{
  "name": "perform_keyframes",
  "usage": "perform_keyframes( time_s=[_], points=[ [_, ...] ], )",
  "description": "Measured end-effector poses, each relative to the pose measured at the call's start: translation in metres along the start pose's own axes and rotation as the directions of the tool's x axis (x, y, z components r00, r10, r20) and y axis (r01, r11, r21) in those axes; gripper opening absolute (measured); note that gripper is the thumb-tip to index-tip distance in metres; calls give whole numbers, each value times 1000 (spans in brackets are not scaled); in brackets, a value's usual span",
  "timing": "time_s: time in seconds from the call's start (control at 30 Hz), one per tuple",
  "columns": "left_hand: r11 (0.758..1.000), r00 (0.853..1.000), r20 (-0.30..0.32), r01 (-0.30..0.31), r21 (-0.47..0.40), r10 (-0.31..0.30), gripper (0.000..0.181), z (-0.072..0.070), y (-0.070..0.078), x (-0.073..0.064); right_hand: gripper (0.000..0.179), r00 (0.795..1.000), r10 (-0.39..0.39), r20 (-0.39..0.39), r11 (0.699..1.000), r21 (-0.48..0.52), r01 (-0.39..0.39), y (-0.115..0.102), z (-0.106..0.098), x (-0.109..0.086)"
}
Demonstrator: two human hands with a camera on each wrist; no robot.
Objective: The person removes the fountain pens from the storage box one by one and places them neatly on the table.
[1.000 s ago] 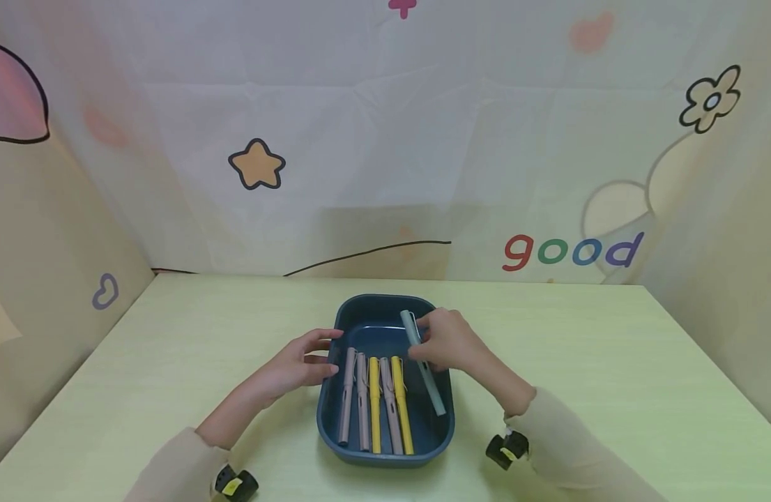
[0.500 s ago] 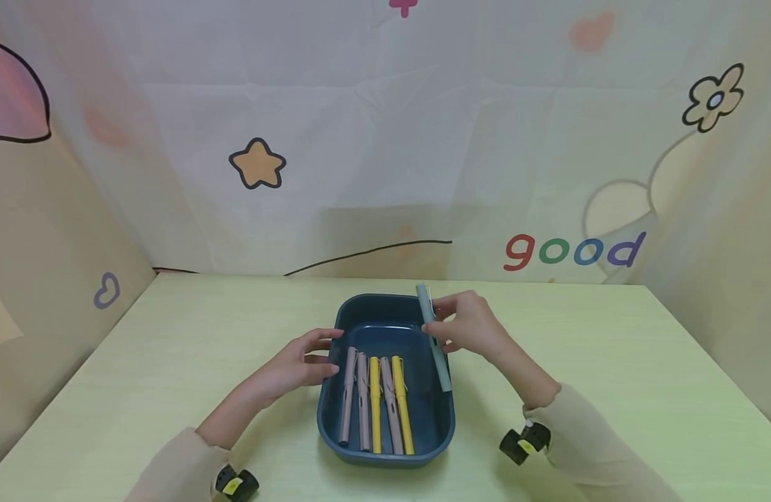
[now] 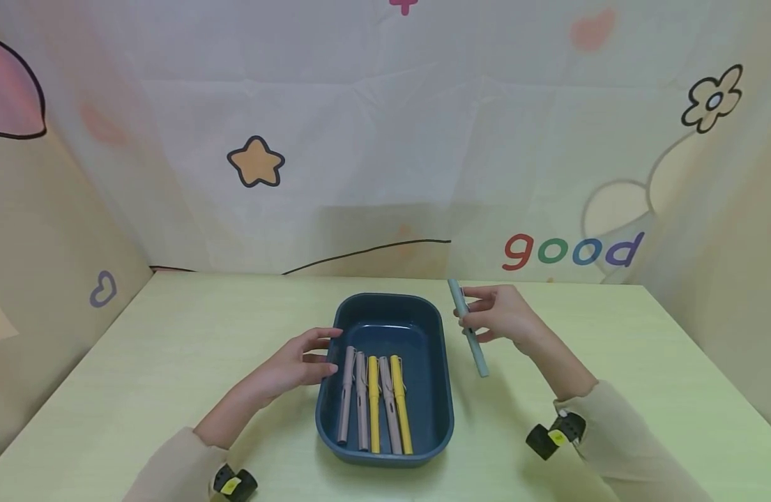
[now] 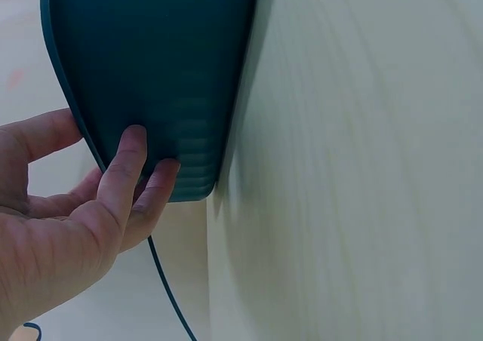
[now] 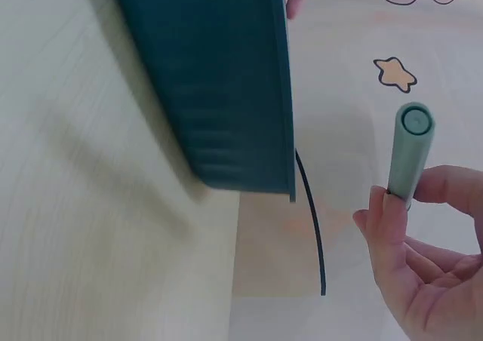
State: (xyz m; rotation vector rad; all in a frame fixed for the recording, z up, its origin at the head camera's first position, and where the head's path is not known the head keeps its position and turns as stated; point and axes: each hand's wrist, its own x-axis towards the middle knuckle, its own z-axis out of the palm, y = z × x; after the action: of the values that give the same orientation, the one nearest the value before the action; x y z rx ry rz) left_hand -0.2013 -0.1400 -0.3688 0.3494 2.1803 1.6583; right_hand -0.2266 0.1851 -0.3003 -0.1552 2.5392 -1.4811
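Farthest left, a pale sleeve (image 3: 175,470) comes up over the light green bench (image 3: 172,355), with a black device (image 3: 235,482) bearing a yellow patch at its cuff. From it the left hand (image 3: 291,362) reaches to the dark blue tray (image 3: 447,369) and holds it by the left wall; the left wrist view shows digits hooked over the rim and two fingers against the outer face. Behind, an orange star (image 3: 256,162) is printed on the backdrop (image 3: 385,139).

Inside the tray, in its nearer part, five pens lie side by side, clips toward the far end: two greyish-mauve pens (image 3: 362,401), then a yellow pen (image 3: 374,404), another greyish-mauve pen (image 3: 390,404) and a second yellow pen (image 3: 401,404).

Outside the tray, just beside its right wall but apart from it, a pale blue-green pen (image 3: 476,348) slants in the air above the bench, its far end toward the left. The right hand (image 3: 507,317) pinches this pen between thumb and fingers. Farther right come another black device (image 3: 555,434) and a second sleeve (image 3: 639,446), with the coloured word "good" (image 3: 574,252) and a flower (image 3: 714,101) on the backdrop behind.
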Motion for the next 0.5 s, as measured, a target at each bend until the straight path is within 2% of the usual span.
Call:
perform_keyframes(
  time_s=[0.17, 0.5],
  points=[
    [1000, 1000, -1, 1, 7, -1, 56, 0, 0, -1, 52, 998, 23, -57, 1000, -16, -24, 8, -9, -3],
    [1000, 1000, -13, 14, 2, -14, 55, 1, 1, 0, 54, 993, 32, -110, 999, -17, -34, 30, -27, -7]
  ],
)
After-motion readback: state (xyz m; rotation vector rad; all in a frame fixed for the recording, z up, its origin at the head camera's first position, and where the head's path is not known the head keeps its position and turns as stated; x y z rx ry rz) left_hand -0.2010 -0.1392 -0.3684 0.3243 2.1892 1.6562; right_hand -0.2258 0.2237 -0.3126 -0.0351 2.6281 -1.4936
